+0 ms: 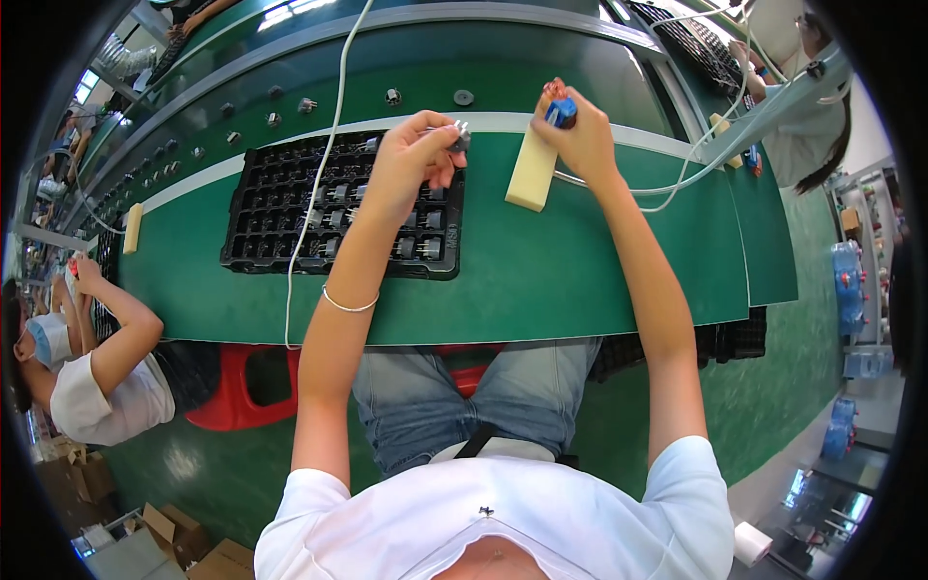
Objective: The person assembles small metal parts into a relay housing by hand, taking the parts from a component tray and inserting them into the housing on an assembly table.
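Note:
My left hand (411, 155), wearing a thin bracelet, pinches a small dark round component with metal pins (461, 136) above the right end of a black compartment tray (441, 267). Several similar parts with upright pins sit in the tray. My right hand (588, 140) is wrapped round a blue tool (562, 112) with an orange-copper end; its exact kind is unclear. Directly beneath that hand lies a pale yellow block (531, 172), its far end hidden by the hand. The tool is apart from the component.
A white cable (322, 164) hangs across the tray to the table's front edge. Pale tubes (667, 193) run right of my right hand. Small round parts (392, 97) stand in a loose line on the far green surface. Other people work at left and far right; a red stool (232, 391) is at left.

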A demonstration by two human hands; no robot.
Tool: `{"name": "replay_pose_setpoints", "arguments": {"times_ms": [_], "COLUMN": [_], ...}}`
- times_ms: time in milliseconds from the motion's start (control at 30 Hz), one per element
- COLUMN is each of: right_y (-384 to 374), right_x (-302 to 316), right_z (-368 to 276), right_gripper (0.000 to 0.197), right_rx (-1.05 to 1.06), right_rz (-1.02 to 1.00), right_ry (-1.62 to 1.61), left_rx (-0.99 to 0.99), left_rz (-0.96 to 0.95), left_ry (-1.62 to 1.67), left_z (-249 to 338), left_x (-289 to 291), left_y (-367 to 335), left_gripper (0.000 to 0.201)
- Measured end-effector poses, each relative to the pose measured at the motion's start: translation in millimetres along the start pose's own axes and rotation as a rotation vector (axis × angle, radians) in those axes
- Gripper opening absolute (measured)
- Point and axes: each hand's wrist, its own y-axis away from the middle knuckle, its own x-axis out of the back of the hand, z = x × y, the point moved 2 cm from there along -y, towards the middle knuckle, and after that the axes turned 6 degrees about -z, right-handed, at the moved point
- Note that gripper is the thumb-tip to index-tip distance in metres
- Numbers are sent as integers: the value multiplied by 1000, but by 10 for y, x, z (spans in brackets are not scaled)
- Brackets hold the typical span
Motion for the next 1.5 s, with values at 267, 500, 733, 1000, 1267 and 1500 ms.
{"name": "replay_pose_setpoints", "arguments": {"times_ms": [267,500,733,1000,1267,1500], "right_y": [-871,-950,-253,283,356,382], "right_x": [-199,-227,-29,-51,-132,-133], "right_z": [615,667,-379,-526,-474,-430], "right_gripper": [40,37,28,34,38,40], "right_rx": [-130,-43,-100,-196,-258,-311], "right_rz": [125,118,-118,-259,-329,-446], "right_ry": [182,224,-575,-935,-1057,-1164], "left_rx": [23,-27,-100,-83,-68,-39], "left_rz": [27,42,116,35,16,17], "left_ry": [-110,-54,-168,-206,-287,-291], "left_z": [-134,-84,1,-11,-10,-16], "left_x": [-51,-26,-75,-254,-242,-273], "left_y": [-53,-68,10,31,35,55], "left_gripper": [18,25,23,17,16,19]}}
